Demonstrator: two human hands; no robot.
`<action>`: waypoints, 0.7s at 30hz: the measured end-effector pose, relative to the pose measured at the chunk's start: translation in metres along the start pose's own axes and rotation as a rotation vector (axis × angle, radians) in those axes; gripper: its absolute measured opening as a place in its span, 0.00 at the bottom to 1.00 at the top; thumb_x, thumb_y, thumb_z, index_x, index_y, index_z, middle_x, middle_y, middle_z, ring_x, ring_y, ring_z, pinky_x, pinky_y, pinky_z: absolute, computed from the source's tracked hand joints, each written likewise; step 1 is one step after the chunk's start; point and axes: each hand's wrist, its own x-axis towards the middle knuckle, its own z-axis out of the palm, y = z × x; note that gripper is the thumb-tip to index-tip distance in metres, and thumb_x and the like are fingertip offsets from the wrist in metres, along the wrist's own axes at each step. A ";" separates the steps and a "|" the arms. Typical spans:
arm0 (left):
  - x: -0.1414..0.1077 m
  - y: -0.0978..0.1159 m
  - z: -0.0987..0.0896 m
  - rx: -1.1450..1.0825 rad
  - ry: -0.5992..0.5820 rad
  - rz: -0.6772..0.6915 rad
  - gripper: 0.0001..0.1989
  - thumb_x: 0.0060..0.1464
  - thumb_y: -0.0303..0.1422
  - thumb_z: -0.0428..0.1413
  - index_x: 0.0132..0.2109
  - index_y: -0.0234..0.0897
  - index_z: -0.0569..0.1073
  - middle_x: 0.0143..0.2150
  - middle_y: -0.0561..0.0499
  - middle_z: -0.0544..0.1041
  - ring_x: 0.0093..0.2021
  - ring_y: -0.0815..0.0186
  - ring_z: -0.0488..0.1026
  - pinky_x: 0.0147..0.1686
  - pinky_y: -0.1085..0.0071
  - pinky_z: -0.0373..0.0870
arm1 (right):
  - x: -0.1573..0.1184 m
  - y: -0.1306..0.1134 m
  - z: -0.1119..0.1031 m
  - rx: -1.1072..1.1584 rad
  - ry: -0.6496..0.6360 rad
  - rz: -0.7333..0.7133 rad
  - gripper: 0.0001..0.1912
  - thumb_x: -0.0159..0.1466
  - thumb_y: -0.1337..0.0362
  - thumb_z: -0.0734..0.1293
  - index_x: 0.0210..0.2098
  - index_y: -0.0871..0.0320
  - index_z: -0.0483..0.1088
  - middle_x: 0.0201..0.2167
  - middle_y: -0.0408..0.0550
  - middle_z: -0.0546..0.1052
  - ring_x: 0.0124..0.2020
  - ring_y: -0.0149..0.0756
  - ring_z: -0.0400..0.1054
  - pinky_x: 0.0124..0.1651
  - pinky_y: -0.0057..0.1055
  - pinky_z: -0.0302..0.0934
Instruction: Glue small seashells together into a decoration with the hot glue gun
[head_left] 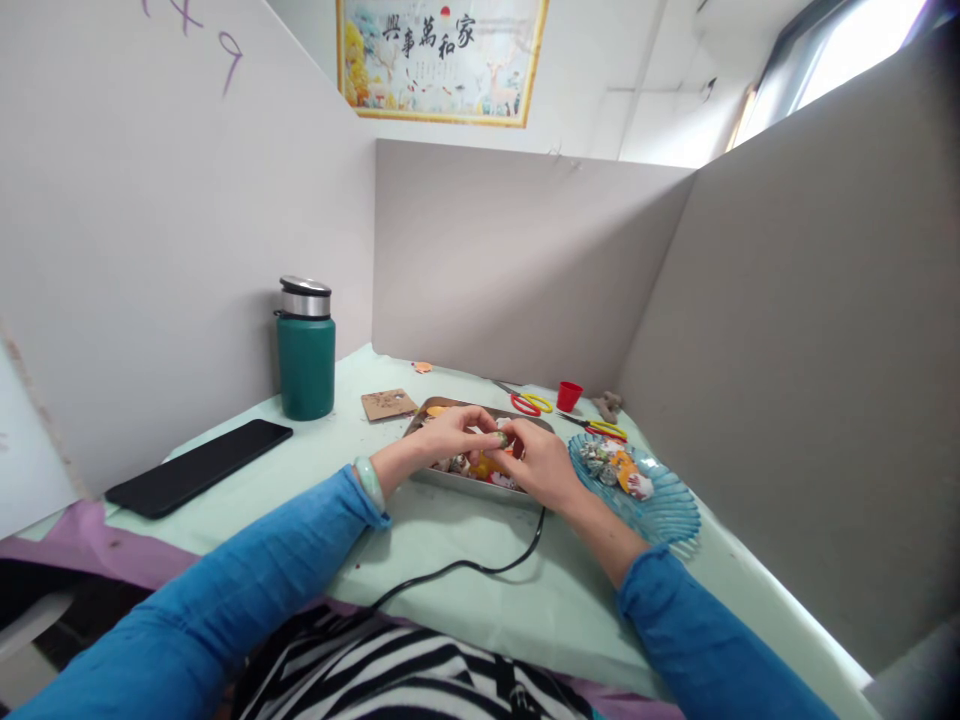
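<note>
Over a shallow metal tray (pixel 450 478), my left hand (pixel 454 435) and my right hand (pixel 541 462) meet at the fingertips. Pinched between them is a small, roundish green patterned piece (pixel 502 438); its exact kind is too small to make out. Beneath my hands the tray holds several small orange, white and red pieces (pixel 480 466), partly hidden by my fingers. Right of my right hand, a blue glass plate (pixel 675 515) carries several similar small pieces (pixel 616 468), some silvery green, some orange and white.
Behind the tray lie scissors with red and yellow handles (pixel 531 403), a second pair (pixel 604 430) and a red cup (pixel 569 396). A brown card (pixel 388 404), a green flask (pixel 306 350) and a black phone (pixel 202 465) are leftward. A black cable (pixel 465 565) crosses in front; grey partitions (pixel 525 260) surround the table.
</note>
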 end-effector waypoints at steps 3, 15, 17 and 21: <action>0.000 0.000 0.000 0.000 -0.007 0.005 0.20 0.45 0.44 0.59 0.39 0.32 0.68 0.33 0.50 0.72 0.24 0.74 0.69 0.25 0.75 0.67 | 0.000 0.000 0.000 0.021 -0.001 0.006 0.13 0.60 0.54 0.64 0.39 0.56 0.69 0.33 0.46 0.75 0.28 0.32 0.66 0.30 0.27 0.56; -0.002 0.004 0.000 0.029 -0.024 0.009 0.19 0.46 0.43 0.58 0.39 0.32 0.68 0.32 0.51 0.72 0.24 0.72 0.70 0.24 0.75 0.66 | 0.000 0.002 0.001 0.016 -0.016 0.004 0.13 0.59 0.56 0.64 0.42 0.55 0.68 0.35 0.45 0.75 0.29 0.31 0.66 0.31 0.27 0.57; -0.002 0.005 0.000 0.032 -0.021 0.007 0.20 0.46 0.44 0.58 0.39 0.32 0.68 0.30 0.51 0.72 0.24 0.72 0.69 0.24 0.75 0.66 | 0.000 0.002 0.001 0.018 -0.016 0.002 0.13 0.59 0.56 0.64 0.41 0.55 0.68 0.35 0.45 0.75 0.29 0.32 0.66 0.31 0.27 0.57; -0.002 0.005 0.001 0.047 -0.019 0.002 0.20 0.46 0.44 0.58 0.40 0.32 0.68 0.28 0.52 0.72 0.24 0.72 0.70 0.25 0.75 0.66 | -0.001 0.002 0.001 0.015 -0.011 0.006 0.13 0.60 0.56 0.64 0.41 0.55 0.69 0.34 0.46 0.75 0.29 0.32 0.66 0.31 0.27 0.57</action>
